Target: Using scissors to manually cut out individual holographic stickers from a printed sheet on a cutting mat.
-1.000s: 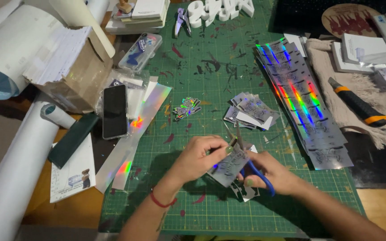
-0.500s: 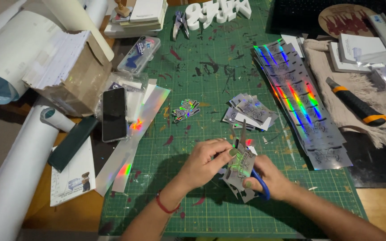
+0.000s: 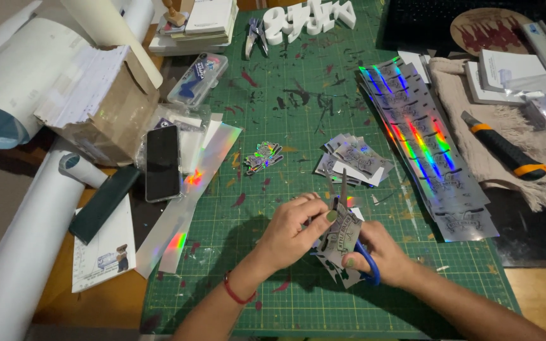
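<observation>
left hand [image 3: 295, 227] pinching holographic sticker [image 3: 339, 235], right hand [image 3: 383, 252] gripping scissors [image 3: 349, 218]

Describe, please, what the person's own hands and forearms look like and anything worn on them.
Both forearms are bare, with no sleeves in view. The left hand has a thin red cord bracelet at the wrist. The right hand wears nothing visible. Fingernails on both hands are painted light green.

cutting mat [image 3: 285, 113]: matt green, paint-flecked
sticker strips [image 3: 424, 145]: glossy holographic foil
scissors [image 3: 344, 189]: bright metal blades, blue plastic handles
cloth [image 3: 475, 126]: rough beige weave, fringed
box [image 3: 105, 126]: matt brown cardboard
phone [image 3: 162, 163]: glossy black glass
</observation>
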